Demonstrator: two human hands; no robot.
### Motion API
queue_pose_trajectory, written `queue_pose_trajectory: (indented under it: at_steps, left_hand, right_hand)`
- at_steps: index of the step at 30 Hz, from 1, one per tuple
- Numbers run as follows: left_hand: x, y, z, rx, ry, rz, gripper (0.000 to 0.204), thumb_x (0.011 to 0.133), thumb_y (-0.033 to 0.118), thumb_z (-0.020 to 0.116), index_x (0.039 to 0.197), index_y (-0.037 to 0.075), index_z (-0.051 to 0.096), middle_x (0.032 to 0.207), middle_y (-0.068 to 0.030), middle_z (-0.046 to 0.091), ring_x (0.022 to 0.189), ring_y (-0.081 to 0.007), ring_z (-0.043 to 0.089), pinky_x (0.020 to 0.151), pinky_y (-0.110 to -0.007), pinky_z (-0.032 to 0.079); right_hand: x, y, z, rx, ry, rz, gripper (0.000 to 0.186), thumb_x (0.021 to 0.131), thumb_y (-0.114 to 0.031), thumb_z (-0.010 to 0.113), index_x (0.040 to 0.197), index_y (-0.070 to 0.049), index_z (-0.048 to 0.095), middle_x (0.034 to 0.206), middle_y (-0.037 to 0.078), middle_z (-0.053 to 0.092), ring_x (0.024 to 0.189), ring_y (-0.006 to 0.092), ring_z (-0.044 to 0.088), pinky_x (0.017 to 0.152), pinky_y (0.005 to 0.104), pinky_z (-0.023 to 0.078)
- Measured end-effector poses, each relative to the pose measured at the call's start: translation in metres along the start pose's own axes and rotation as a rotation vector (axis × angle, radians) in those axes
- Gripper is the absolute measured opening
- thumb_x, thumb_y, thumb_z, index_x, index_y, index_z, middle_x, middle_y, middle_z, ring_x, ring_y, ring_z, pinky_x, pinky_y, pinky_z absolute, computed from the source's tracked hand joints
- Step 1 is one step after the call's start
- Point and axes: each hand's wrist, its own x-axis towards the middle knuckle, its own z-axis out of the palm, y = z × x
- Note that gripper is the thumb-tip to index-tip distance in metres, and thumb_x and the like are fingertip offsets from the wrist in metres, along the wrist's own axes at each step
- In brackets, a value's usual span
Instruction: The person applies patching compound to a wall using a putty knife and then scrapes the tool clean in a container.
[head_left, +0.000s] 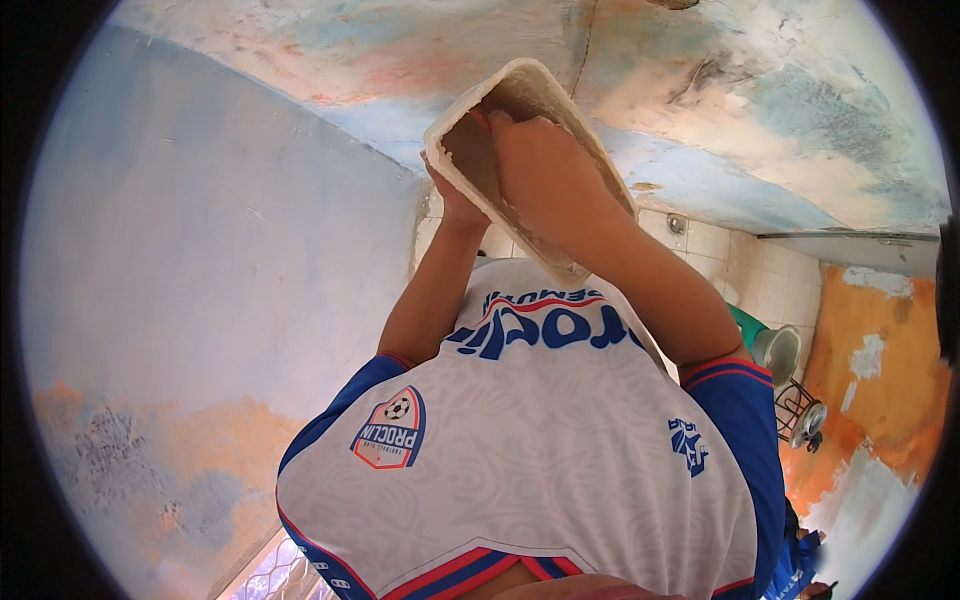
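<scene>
An oblong, pale trough (462,187), its rim crusted with what looks like dried plaster, is held up in front of my chest at a slant. My left hand (455,200) grips it from outside at the left wall, its fingers mostly hidden behind the trough. Deep in the trough is my right hand (525,150), fingers curled closed near the far left end. A small reddish bit shows at its fingertips; what it belongs to cannot be made out. Greyish-brown material coats the trough's inside.
Patchily painted walls, one bluish (220,220) at left and one orange (850,370) at right, surround me. White floor tiles (740,255) show beyond my arms, with a round drain (676,223). At right stand a green-and-grey bucket (778,352) and a black wire stand (795,408). Someone in blue (795,565) is partly visible lower right.
</scene>
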Motion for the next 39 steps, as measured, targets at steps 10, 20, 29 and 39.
queue_pose_trajectory:
  at_steps: [10, 20, 29, 39]
  left_hand:
    - [0.002, -0.002, -0.038, -0.062, 0.021, -0.108, 0.070, 0.099, 0.064, 0.044, 0.146, 0.013, 0.045, 0.147, -0.0051, 0.049, 0.137, -0.0224, 0.044, 0.117, -0.040, 0.035]
    - [0.005, -0.005, -0.023, 0.088, 0.087, -0.032, 0.065, 0.098, 0.063, 0.049, 0.142, 0.016, 0.049, 0.143, -0.0026, 0.053, 0.131, -0.0196, 0.050, 0.113, -0.039, 0.040]
    - [-0.003, -0.006, 0.004, -0.109, 0.062, -0.069, 0.066, 0.096, 0.058, 0.057, 0.143, 0.012, 0.048, 0.137, -0.0048, 0.056, 0.125, -0.0174, 0.054, 0.108, -0.036, 0.046]
    - [-0.021, -0.005, -0.050, -0.059, 0.133, -0.178, 0.063, 0.099, 0.054, 0.054, 0.144, 0.011, 0.046, 0.137, -0.0072, 0.056, 0.124, -0.0193, 0.055, 0.106, -0.037, 0.048]
  right_hand:
    - [0.002, 0.007, -0.008, 0.175, -0.232, -0.065, 0.021, 0.093, -0.014, 0.060, 0.104, 0.002, 0.066, 0.083, 0.022, 0.069, 0.081, 0.0391, 0.068, 0.076, 0.0478, 0.054]
    - [0.006, 0.016, 0.009, 0.165, -0.167, -0.051, 0.029, 0.090, -0.009, 0.062, 0.116, 0.005, 0.061, 0.086, 0.023, 0.070, 0.085, 0.0389, 0.069, 0.077, 0.0465, 0.054]
    - [-0.002, 0.018, 0.001, 0.118, -0.078, 0.060, 0.023, 0.095, -0.016, 0.058, 0.104, 0.002, 0.068, 0.083, 0.024, 0.070, 0.081, 0.0383, 0.069, 0.077, 0.0465, 0.055]
    - [-0.004, 0.022, 0.013, 0.287, -0.334, 0.040, 0.027, 0.096, -0.017, 0.058, 0.114, 0.002, 0.064, 0.086, 0.023, 0.070, 0.082, 0.0388, 0.069, 0.073, 0.0474, 0.055]
